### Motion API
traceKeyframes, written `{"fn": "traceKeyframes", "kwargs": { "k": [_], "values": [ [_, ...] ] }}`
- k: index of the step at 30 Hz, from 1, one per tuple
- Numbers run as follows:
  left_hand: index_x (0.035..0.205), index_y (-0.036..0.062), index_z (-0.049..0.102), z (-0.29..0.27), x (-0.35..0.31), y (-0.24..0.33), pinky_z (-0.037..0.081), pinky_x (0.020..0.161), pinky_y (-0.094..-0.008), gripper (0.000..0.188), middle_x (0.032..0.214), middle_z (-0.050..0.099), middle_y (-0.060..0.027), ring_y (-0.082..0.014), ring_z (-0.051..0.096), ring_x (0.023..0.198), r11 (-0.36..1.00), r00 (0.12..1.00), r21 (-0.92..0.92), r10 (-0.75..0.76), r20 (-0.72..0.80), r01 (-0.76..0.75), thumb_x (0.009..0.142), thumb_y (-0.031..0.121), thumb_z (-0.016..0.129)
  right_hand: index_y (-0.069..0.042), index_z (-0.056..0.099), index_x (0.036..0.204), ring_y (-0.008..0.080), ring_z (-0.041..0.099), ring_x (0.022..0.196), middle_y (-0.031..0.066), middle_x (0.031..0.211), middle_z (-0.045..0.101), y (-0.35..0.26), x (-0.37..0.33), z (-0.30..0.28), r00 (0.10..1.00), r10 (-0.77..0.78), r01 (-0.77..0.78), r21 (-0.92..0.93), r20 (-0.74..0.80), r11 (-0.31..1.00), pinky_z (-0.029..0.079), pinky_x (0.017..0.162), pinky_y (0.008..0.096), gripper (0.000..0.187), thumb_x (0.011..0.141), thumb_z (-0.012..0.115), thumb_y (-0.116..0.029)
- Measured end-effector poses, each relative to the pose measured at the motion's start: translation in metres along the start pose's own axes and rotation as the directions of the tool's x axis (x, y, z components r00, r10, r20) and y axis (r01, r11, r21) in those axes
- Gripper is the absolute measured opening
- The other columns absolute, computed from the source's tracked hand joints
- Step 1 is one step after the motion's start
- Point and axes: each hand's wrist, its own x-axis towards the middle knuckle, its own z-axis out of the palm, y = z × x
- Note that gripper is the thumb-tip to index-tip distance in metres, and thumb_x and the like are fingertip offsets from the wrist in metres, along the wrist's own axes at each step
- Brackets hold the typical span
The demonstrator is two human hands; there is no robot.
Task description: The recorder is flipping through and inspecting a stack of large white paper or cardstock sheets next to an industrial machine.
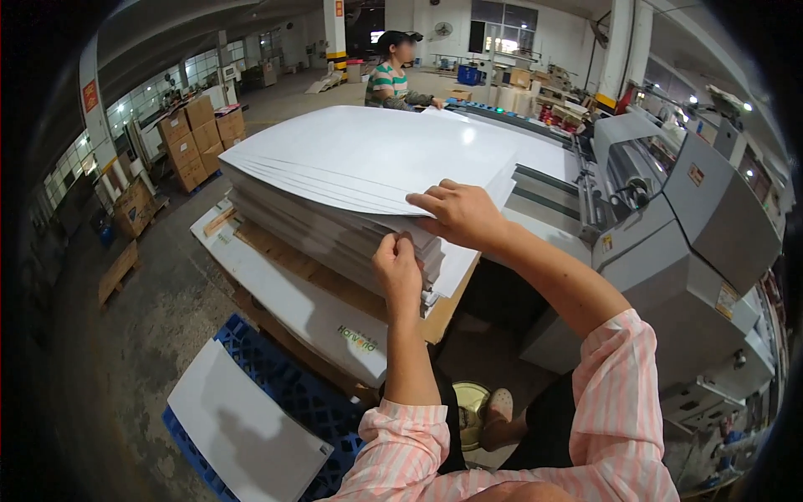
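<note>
A tall stack of large white paper sheets point(335, 151) stands in front of me, its top sheets fanned a little apart along the near edge. My right hand point(460, 213) grips the near right corner of the upper sheets, fingers on top and thumb tucked below. Just beneath and to its left, my left hand point(397, 266) is closed at the stack's near edge, pinching sheets there; its fingertips are partly hidden. The stack rests on a wooden pallet point(280, 251) with a white wrapped layer point(309, 314) under it.
A grey machine point(669, 243) stands close on my right, with a feed table beyond the stack. Another person point(393, 79) stands at its far side. A blue plastic pallet point(276, 372) bearing white sheets point(242, 427) lies lower left. Cardboard boxes point(188, 138) are piled farther left.
</note>
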Motion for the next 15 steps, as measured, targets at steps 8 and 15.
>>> {"fn": "traceKeyframes", "kwargs": {
  "k": [8,15],
  "values": [
    [0.082,0.0014,0.061,0.004,-0.006,-0.001,0.031,0.047,-0.0222,0.026,0.063,0.047,0.0025,-0.0075,0.040,0.052,0.998,0.997,-0.021,-0.066,0.047,0.067,0.092,0.024,0.053,-0.011,0.067,0.079,0.0324,0.062,0.068,0.0127,0.071,0.064,0.024,0.046,-0.034,0.856,0.514,-0.517,0.118,0.058,0.848,0.048,0.061,0.0422,0.026,0.083,0.058,-0.036],
    [0.076,0.0042,0.058,-0.002,-0.004,-0.001,0.033,0.050,-0.0231,0.012,0.066,0.049,0.0040,-0.0050,0.042,0.058,1.000,0.995,0.002,-0.021,0.095,0.021,0.081,0.014,0.055,-0.007,0.066,0.078,0.0305,0.062,0.072,0.0101,0.077,0.064,0.008,0.004,0.002,0.939,0.272,-0.281,0.013,0.209,0.960,0.048,0.062,0.0406,0.022,0.083,0.060,-0.028]
  ]
}}
